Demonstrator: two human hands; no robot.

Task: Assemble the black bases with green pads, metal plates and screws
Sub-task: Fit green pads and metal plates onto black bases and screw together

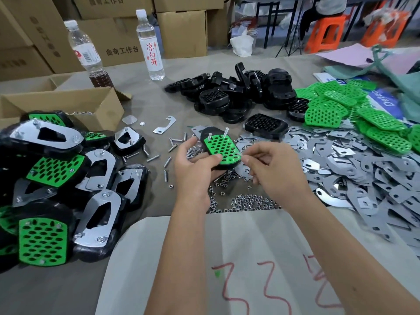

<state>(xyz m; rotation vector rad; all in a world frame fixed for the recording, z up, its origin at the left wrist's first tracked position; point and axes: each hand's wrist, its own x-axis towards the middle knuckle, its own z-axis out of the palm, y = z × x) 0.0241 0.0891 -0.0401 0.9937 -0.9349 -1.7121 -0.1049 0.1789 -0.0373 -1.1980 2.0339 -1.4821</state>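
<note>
Holding a black base [223, 165] with green pad [223, 148] above the bench's middle, left hand [195, 164] grips it; right hand [270, 165] fingers pinch toward its corner, seemingly seating a third screw, needing careful alignment.

Open counter [141, 189] left of the hands, dotted with loose screws [168, 161]. Left edge blocked by a heap of finished pieces [59, 178]. Cardboard box [68, 103] and two upright bottles [150, 44] stand behind that heap. Far centre: pile of black bases [238, 92]. Right side walled off by green pads [354, 110] and a wide spread of metal plates [363, 178]. Nuts [245, 201] scattered under the hands. Bare white sheet [238, 258] nearest the person, crossed only by the forearms.
</note>
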